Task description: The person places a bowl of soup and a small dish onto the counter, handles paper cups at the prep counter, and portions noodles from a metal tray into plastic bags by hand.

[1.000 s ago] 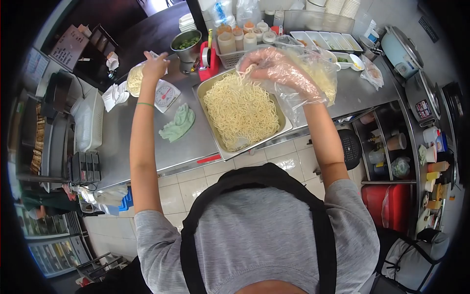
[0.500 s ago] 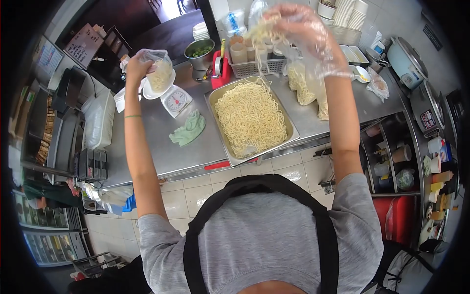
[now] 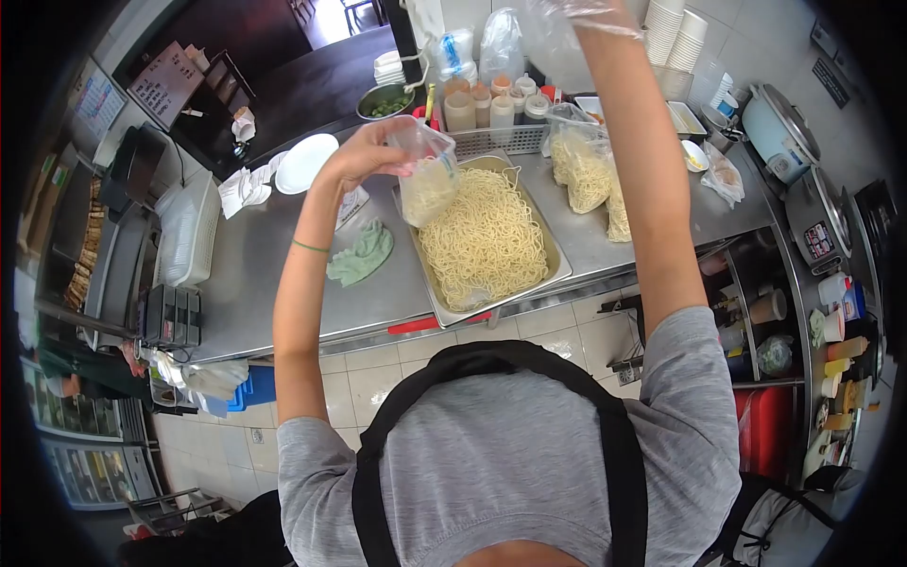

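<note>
My left hand (image 3: 364,156) pinches the rim of a clear plastic bag (image 3: 430,180) with pale noodles in its bottom. The bag hangs over the left back corner of a metal tray (image 3: 559,267) heaped with noodles (image 3: 487,231). My right hand (image 3: 590,11), in a loose clear plastic glove, is raised at the top edge; its fingers are out of view. Noodle strands (image 3: 418,57) dangle from above, left of that hand. Behind my left wrist, a kitchen scale (image 3: 351,204) is partly hidden. A white plate (image 3: 306,164) sits left of it.
A green cloth (image 3: 361,253) lies left of the tray. Behind it stands a grey basket (image 3: 501,142) of sauce bottles. Filled noodle bags (image 3: 581,175) rest on the right. A metal bowl of greens (image 3: 385,100) is at the back, a rice cooker (image 3: 782,132) far right.
My left hand has carried the noodle bag right, from above the scale to the tray's corner. My right hand has risen, mostly leaving view, and the hanging noodle strands have shifted left.
</note>
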A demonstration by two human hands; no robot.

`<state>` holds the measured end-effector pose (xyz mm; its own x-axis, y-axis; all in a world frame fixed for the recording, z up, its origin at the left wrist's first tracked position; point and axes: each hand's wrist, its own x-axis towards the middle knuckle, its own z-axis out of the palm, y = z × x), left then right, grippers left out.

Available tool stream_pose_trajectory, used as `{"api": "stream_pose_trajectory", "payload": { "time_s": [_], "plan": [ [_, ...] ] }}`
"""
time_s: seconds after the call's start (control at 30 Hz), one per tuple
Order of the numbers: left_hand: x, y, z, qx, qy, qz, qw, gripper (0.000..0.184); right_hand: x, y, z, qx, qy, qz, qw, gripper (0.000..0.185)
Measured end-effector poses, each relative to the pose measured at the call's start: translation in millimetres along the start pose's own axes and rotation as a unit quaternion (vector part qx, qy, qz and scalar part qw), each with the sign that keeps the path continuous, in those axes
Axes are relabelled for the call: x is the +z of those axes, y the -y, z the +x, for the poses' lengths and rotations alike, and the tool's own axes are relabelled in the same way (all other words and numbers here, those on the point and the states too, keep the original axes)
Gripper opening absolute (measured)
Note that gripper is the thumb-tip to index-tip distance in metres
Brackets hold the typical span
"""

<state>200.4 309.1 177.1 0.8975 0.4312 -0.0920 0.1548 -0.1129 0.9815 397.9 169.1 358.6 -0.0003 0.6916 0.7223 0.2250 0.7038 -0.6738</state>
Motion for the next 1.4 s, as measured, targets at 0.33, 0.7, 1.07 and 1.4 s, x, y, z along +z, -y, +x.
{"api": "stream_pose_trajectory", "payload": {
  "time_s": [0.33, 0.7, 1.07, 1.4],
  "plan": [
    [11.1, -4.5, 17.1, -0.018, 0.059, -0.028, 0.998, 0.063, 31.0, -102.7, -44.0, 0.115, 0.312, -0.435, 0.837, 0.033],
    [-77.7, -18.1, -15.7, 0.052, -0.062, 0.004, 0.997, 0.055, 2.1, -38.5, -96.3, 0.091, 0.054, -0.237, 0.966, 0.037],
    [-188.9, 16.4, 7.3, 0.066, -0.335, 0.414, 0.844, 0.05, -6.9, -66.2, -207.1, 0.361, 0.038, -0.089, 0.928, 0.033],
    [-171.1, 85.1, 54.3, 0.08, -0.273, 0.58, 0.763, 0.056, 28.5, -100.3, -251.6, 0.417, 0.18, -0.454, 0.767, 0.045]
  ]
}}
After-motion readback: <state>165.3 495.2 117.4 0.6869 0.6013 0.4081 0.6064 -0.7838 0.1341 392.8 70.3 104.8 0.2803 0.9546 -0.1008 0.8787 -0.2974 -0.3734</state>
